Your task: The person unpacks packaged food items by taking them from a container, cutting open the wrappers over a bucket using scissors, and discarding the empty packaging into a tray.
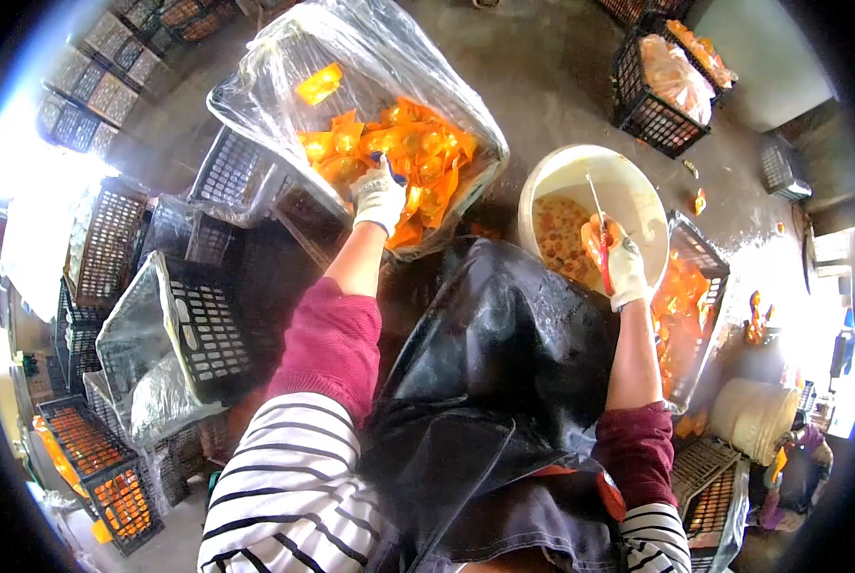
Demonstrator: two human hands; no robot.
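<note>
My left hand (380, 196), in a white glove with blue on it, reaches in among orange packets (432, 143) in a crate lined with clear plastic (284, 91). Its fingers look stretched out against the packets, and their tips are partly hidden. My right hand (626, 272), also gloved and orange at the fingers, is closed round a red-handled tool with a thin metal blade (595, 196). It is over the near right side of a white bucket (649, 201), which holds liquid with round, orange-brown pieces (561, 234).
A crate of orange packets (680, 306) stands right of the bucket. Black crates (208, 329), some lined with plastic, crowd the left. Another filled crate (661, 95) stands at the back right. A person (800, 468) is at the far lower right. A black apron (504, 334) covers my lap.
</note>
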